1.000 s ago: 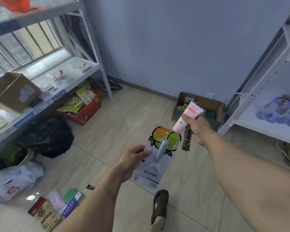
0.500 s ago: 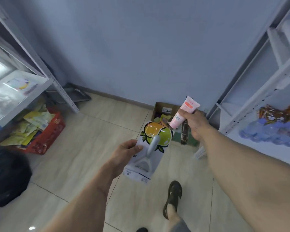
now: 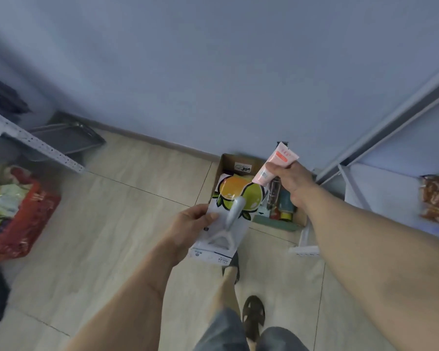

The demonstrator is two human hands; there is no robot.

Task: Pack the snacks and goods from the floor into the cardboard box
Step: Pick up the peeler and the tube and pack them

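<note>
My left hand (image 3: 190,225) grips a carded peeler pack (image 3: 232,219), white with an orange and a green fruit printed on top. My right hand (image 3: 290,179) holds a pink tube (image 3: 276,163) together with a dark narrow packet (image 3: 273,195) that hangs below the fist. Both hands are in the air just in front of the open cardboard box (image 3: 232,160), which stands on the floor against the wall. The box holds several items; the peeler pack and my right hand hide much of it.
A white metal shelf frame (image 3: 365,145) stands right of the box, with a snack bag (image 3: 436,198) on its shelf. A red basket of packets (image 3: 23,216) sits at the left under another rack (image 3: 38,145). Tiled floor (image 3: 127,211) lies between. My sandalled feet (image 3: 252,317) are below.
I have walked closer to the box, which now looks larger and lies right behind my hands. The left shelf and the basket have slid further left. Both hands keep their hold.
</note>
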